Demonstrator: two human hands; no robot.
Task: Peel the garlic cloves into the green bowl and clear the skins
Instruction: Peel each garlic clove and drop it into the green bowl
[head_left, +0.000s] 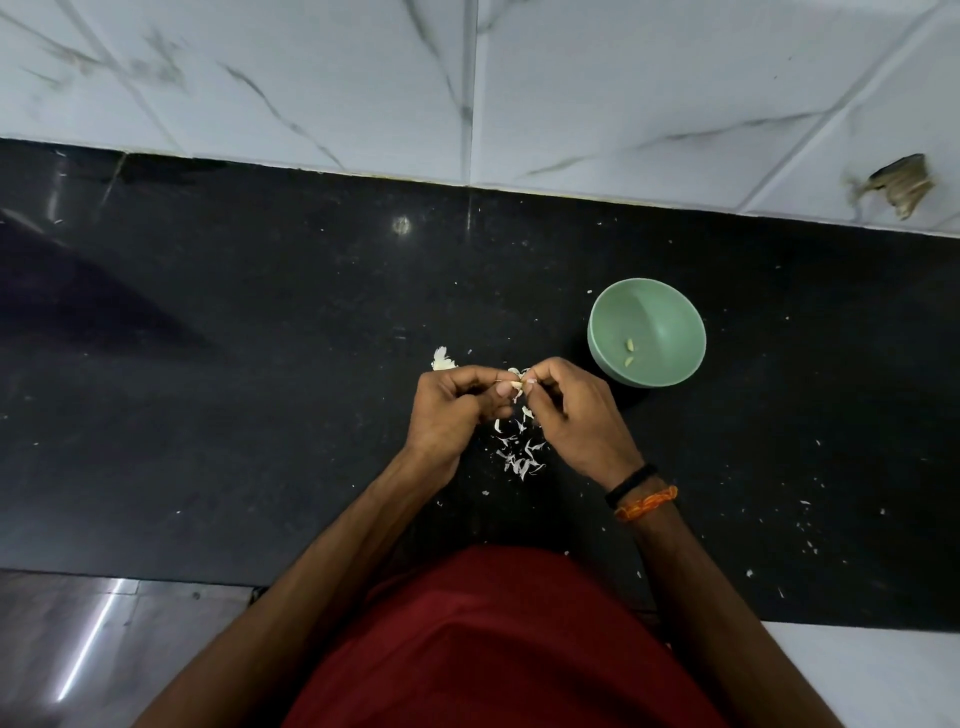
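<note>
Black polished stone countertop (260, 364) carries everything in view, backed by a white marble-veined tiled wall (623, 93). Both hands meet over the middle of it. The left hand (449, 410) has its fingers curled inward, thumb and forefinger pinching a small pale garlic clove (515, 384). The right hand (574, 415) faces it with fingers likewise curled, its fingertips nipping the thin skin at the same clove, so the two hands nearly touch at the clove. Directly under the hands, toward the person's body, lies a loose scatter of white papery garlic skins (519, 452) on the counter. Just beyond the left hand's knuckles sits a pale clump of unpeeled garlic (442, 359), partly hidden by the fingers. Beyond and to the outer side of the right hand, near but not touching it, stands the round pale-green bowl (670, 306), upright, with two small peeled cloves (629, 352) lying at its bottom. On the right wrist sit a black band (631, 483) and an orange thread bracelet (647, 503).
</note>
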